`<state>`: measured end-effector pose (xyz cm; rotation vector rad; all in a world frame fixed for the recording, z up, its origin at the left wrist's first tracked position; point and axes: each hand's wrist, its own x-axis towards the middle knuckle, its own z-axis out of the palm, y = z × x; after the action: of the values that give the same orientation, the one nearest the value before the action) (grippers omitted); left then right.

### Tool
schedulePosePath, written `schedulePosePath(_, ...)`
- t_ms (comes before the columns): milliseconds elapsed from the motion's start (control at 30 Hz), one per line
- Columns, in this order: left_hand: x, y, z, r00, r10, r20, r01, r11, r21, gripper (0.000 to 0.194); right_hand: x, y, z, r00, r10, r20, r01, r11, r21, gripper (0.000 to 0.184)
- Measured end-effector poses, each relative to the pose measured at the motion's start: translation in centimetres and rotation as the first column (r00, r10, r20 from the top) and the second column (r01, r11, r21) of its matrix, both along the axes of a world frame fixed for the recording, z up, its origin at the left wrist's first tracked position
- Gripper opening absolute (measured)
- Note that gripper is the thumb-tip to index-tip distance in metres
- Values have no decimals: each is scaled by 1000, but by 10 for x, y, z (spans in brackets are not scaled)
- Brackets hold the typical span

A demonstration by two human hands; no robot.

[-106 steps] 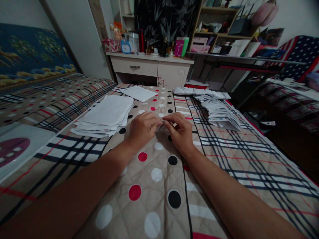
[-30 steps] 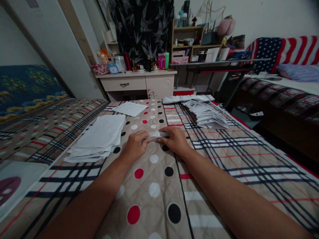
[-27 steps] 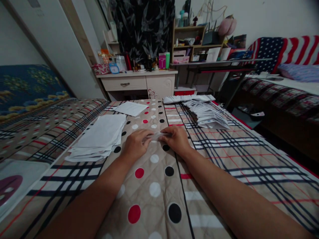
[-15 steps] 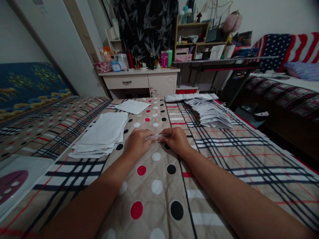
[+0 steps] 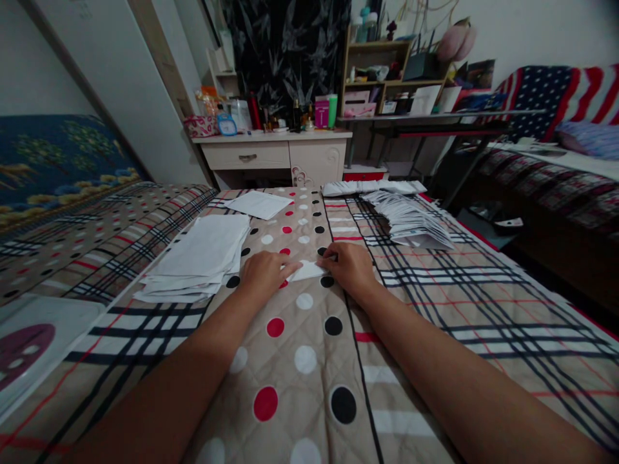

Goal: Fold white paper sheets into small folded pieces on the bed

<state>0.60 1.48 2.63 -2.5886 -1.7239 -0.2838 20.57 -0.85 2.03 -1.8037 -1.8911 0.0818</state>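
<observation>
A small folded piece of white paper (image 5: 306,271) lies low over the bedcover, between my two hands. My left hand (image 5: 264,274) holds its left end, with the thumb stretched along the paper and the fingers partly hidden. At the right end, my right hand (image 5: 352,267) is closed, thumb and fingertips pinching the edge. To the left is a stack of flat white paper sheets (image 5: 200,248). One more white sheet (image 5: 261,204) lies beyond that stack. On the right, a fanned row of folded white papers (image 5: 411,222) rests on the cover.
The quilted bedcover (image 5: 304,393) has dots and plaid stripes. A long white bundle (image 5: 372,188) lies near the bed's far edge. Behind stand a white dresser (image 5: 246,154) and a desk with shelves (image 5: 382,80). A plastic-looking item with a purple print (image 5: 82,316) sits at the left.
The paper, seen edge-on between both hands before, now shows a broader white face lower against the cover. My hands have moved slightly apart, with the left thumb straighter.
</observation>
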Motion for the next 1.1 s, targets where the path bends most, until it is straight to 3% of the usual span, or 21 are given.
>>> schedulePosePath(233,-10,7,7,991,25,132,3,979,-205,38,5,-2,6,996,-67,65,70,997,-41,10)
schedulePosePath(400,-6,6,6,991,74,111,-51,980,-192,47,-8,-8,9,988,27,154,-33,999,35,15)
schedulePosePath(500,-1,4,6,990,102,97,-83,980,-178,49,-23,-13,9,987,114,113,-113,993,-15,12)
schedulePosePath(600,-1,3,7,989,104,100,-83,978,-193,47,-30,-14,8,995,93,32,-90,992,-90,11)
schedulePosePath(767,-11,10,3,979,21,202,27,972,-234,39,-13,-9,9,999,-34,-37,26,977,-210,17)
schedulePosePath(900,-21,16,-5,938,-55,343,153,952,-265,30,2,-6,9,992,-98,-76,82,978,-190,32)
schedulePosePath(1000,-25,19,-11,883,8,469,176,921,-347,30,5,-7,7,991,-81,-106,64,986,-154,35)
schedulePosePath(1100,-24,21,-17,839,100,535,127,920,-371,33,5,-6,3,992,-33,-121,19,993,-116,18)
